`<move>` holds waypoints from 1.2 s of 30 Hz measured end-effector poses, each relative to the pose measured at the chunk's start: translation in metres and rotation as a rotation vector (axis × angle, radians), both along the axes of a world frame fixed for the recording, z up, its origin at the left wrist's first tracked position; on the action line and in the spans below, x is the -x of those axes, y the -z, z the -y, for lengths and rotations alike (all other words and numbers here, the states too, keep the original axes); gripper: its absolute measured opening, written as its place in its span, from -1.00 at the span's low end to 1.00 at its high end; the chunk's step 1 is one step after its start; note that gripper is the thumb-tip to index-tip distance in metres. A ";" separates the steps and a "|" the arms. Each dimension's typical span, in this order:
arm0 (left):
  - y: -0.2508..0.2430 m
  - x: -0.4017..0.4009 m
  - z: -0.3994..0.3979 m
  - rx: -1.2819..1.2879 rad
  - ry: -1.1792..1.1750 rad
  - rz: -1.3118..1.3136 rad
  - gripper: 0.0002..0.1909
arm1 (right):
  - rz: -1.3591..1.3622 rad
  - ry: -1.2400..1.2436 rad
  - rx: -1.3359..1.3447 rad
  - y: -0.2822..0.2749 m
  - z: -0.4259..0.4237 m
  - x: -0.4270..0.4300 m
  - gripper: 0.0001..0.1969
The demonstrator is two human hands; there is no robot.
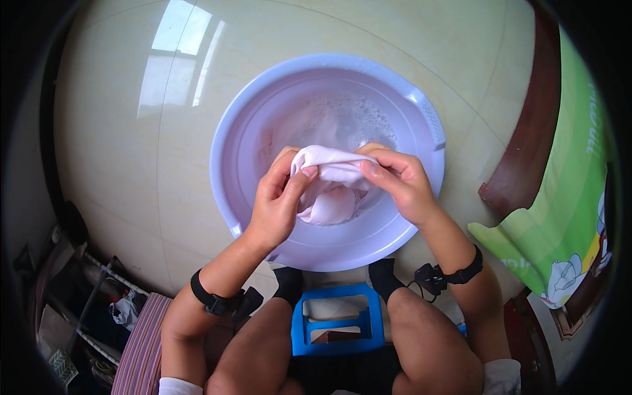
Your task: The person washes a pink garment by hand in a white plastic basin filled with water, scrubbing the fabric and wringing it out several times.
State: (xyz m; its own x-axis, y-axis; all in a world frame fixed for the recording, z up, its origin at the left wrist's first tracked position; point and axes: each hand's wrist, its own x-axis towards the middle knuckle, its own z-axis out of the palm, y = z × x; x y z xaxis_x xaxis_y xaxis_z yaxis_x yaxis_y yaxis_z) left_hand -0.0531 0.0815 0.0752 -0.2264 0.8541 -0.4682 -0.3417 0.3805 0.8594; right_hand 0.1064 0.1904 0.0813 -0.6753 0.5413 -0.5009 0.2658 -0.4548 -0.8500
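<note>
A light purple plastic basin (328, 252) stands on the tiled floor before me, with sudsy water (350, 111) in it. Above the water, a pale pink wet cloth (332, 205) is stretched between my hands, its lower part hanging down to the water. My left hand (284, 190) pinches the cloth's left edge between thumb and fingers. At the right edge, my right hand (395, 175) grips a fold, thumb on top. More pinkish fabric appears to lie under the water, blurred by the suds.
A blue plastic stool (297, 328) is between my legs. At the right lies a green printed sheet (538, 227) beside a dark red wooden edge (523, 133). A striped cloth-covered surface (143, 340) and a cluttered rack (106, 269) are at lower left.
</note>
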 end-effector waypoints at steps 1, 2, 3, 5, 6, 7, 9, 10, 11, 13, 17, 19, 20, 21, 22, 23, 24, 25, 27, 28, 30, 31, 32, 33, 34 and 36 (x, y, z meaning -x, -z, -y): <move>-0.001 0.001 0.000 -0.008 -0.012 0.030 -0.82 | -0.016 -0.001 0.034 -0.001 0.000 0.000 -0.78; -0.001 0.003 0.000 -0.016 -0.024 0.060 -0.83 | -0.032 -0.002 0.069 -0.002 0.000 -0.001 -0.78; -0.001 0.004 0.001 -0.022 -0.035 0.090 -0.84 | -0.008 0.014 0.040 -0.004 0.002 0.000 -0.80; -0.008 0.005 -0.003 0.074 -0.053 0.151 -0.86 | 0.017 0.031 0.011 -0.009 0.003 0.005 -0.83; -0.010 0.005 -0.004 0.105 -0.060 0.172 -0.86 | -0.009 0.126 0.067 -0.012 0.003 0.008 -0.85; -0.011 0.005 -0.005 0.122 -0.081 0.154 -0.87 | -0.020 0.173 0.096 -0.012 0.003 0.009 -0.86; -0.014 0.002 -0.008 0.139 -0.102 0.135 -0.88 | -0.111 0.272 0.062 -0.008 0.004 0.008 -0.90; -0.017 -0.001 -0.012 0.126 -0.145 0.111 -0.87 | -0.149 0.298 0.031 -0.004 0.004 0.005 -0.91; -0.016 -0.001 -0.011 0.119 -0.167 0.100 -0.87 | -0.188 0.323 -0.001 0.001 0.004 0.002 -0.92; -0.007 0.003 -0.004 0.018 -0.109 0.031 -0.85 | -0.219 0.119 -0.112 0.006 0.000 -0.005 -0.89; -0.002 0.010 0.002 -0.103 0.028 -0.036 -0.79 | -0.100 -0.043 -0.175 -0.002 -0.006 -0.004 -0.79; -0.005 0.009 0.000 -0.079 0.039 -0.074 -0.77 | 0.004 -0.113 -0.230 -0.004 -0.006 -0.004 -0.78; -0.007 0.009 -0.002 -0.063 0.034 -0.091 -0.77 | 0.039 -0.137 -0.249 -0.005 -0.006 -0.003 -0.77; -0.009 0.008 -0.004 -0.045 0.031 -0.108 -0.76 | 0.080 -0.145 -0.348 -0.006 -0.003 0.001 -0.77; -0.012 0.008 -0.008 0.009 0.019 -0.099 -0.76 | 0.100 -0.149 -0.397 -0.006 -0.001 0.002 -0.76; -0.012 0.008 -0.008 0.036 0.014 -0.095 -0.75 | 0.122 -0.152 -0.446 -0.007 0.001 0.003 -0.75; -0.013 0.008 -0.009 0.063 0.008 -0.092 -0.75 | 0.168 -0.183 -0.523 -0.005 0.002 0.004 -0.74; -0.013 0.010 -0.007 0.084 0.021 -0.033 -0.76 | 0.190 -0.198 -0.563 -0.006 0.004 0.005 -0.73; -0.010 0.010 -0.005 0.106 0.034 0.026 -0.76 | 0.254 -0.228 -0.609 -0.008 0.006 0.004 -0.73; -0.006 0.010 -0.004 0.068 0.062 0.020 -0.75 | 0.276 -0.236 -0.613 -0.008 0.006 0.004 -0.74; -0.001 0.010 -0.004 0.072 0.067 0.045 -0.72 | 0.276 -0.206 -0.567 -0.006 0.005 0.003 -0.78; 0.002 0.010 -0.004 0.075 0.070 0.057 -0.70 | 0.267 -0.187 -0.542 -0.004 0.004 0.002 -0.79; 0.001 0.011 -0.004 0.052 0.187 -0.134 -0.71 | 0.258 -0.167 -0.517 -0.003 0.003 0.001 -0.81; 0.001 0.012 -0.004 0.040 0.246 -0.230 -0.71 | 0.225 -0.137 -0.520 0.000 0.001 0.000 -0.84; 0.001 0.012 -0.003 0.027 0.303 -0.327 -0.72 | 0.208 -0.121 -0.521 0.002 0.000 0.000 -0.85; 0.006 0.010 -0.003 -0.044 0.280 -0.433 -0.73 | 0.140 -0.084 -0.528 0.005 -0.001 -0.001 -0.87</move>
State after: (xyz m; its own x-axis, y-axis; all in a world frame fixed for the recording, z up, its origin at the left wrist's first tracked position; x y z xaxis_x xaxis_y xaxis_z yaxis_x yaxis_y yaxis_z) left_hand -0.0635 0.0846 0.0692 -0.1510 0.9266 -0.3443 0.1588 0.3665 0.9168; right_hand 0.1070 0.1913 0.0762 -0.6738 0.6901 -0.2642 0.4097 0.0512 -0.9108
